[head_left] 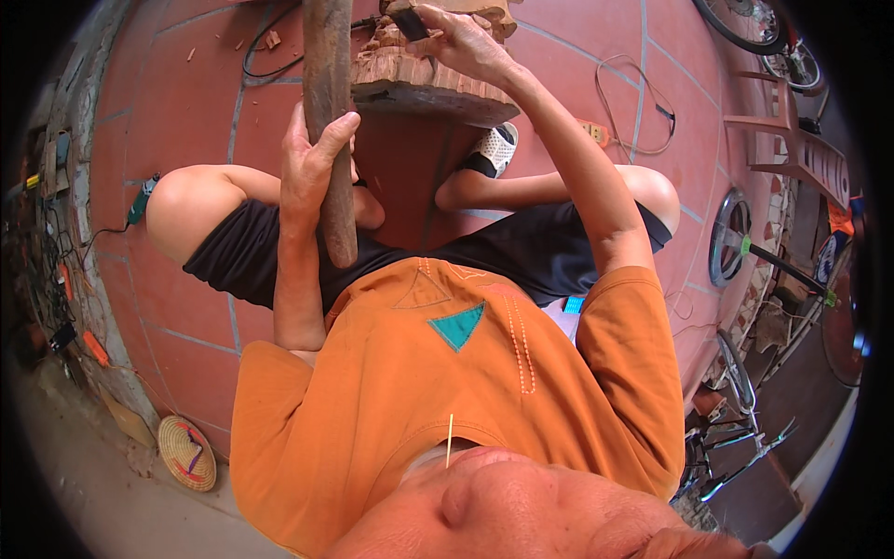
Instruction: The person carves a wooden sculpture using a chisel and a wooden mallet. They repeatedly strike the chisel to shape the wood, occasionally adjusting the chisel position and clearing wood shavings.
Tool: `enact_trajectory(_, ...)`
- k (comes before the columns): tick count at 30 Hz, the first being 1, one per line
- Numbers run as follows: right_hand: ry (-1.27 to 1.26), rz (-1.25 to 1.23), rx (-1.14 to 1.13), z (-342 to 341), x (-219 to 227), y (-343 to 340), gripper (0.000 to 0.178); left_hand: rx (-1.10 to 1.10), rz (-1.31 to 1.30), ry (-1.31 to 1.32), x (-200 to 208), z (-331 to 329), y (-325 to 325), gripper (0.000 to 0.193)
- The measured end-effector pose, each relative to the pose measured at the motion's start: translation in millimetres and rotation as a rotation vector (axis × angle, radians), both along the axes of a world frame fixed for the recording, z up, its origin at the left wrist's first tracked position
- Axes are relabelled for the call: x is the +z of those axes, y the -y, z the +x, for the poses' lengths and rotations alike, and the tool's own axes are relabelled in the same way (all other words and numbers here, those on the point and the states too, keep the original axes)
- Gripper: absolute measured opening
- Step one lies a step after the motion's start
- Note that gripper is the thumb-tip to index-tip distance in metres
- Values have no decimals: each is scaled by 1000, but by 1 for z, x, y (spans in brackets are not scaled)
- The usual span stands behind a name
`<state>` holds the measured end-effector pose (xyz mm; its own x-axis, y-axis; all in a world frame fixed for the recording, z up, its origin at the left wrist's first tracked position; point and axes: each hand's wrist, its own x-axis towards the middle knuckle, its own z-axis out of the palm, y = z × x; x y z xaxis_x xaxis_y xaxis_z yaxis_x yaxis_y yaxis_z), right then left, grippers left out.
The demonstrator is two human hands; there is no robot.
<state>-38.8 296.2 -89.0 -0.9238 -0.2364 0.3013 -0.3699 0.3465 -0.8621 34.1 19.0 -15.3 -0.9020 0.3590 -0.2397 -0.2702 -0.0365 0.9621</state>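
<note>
My left hand [315, 163] is wrapped round a long, thick wooden club [328, 70], which stands nearly upright in the picture and runs out past the top edge. Its rounded near end hangs over my lap. At the top middle, my right hand [466, 47] is closed on a short dark block-shaped tool [408, 22]; its far part is hidden. Just beneath that hand sits a carved wood block [428, 79], with a chiselled, ridged surface and a darker underside. The club passes beside the block's left side; whether they touch I cannot tell.
I sit on red floor tiles with knees spread around the block. A cable loop with an orange tool [594, 133] lies right of it, and a green power tool [142, 198] by my left knee. A straw hat [187, 453], red chair [805, 149] and bicycle parts [740, 373] stand farther out.
</note>
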Motion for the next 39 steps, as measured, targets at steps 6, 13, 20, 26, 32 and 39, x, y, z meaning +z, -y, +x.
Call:
enact_trajectory(6, 55, 205, -44, 4, 12, 1, 44, 38, 23, -14, 11, -1, 1, 34)
enact_trajectory(13, -22, 141, -20, 0, 3, -5, 50, 35, 27, -14, 10, -2, 1, 35)
enact_trajectory(20, 8, 223, -95, 5, 6, -4, 50, 31, 3, -33, 12, -1, 0, 33)
enact_trajectory(26, 57, 122, 19, 5, 20, -4, 46, 63, 93, -38, 25, 1, -5, 33)
enact_trajectory(32, 16, 168, 49, 3, 17, 0, 44, 158, 97, -144, 25, 3, -16, 33)
enact_trajectory(39, 166, 108, -58, -1, -24, -12, 44, -131, -60, 24, 11, 0, -13, 37)
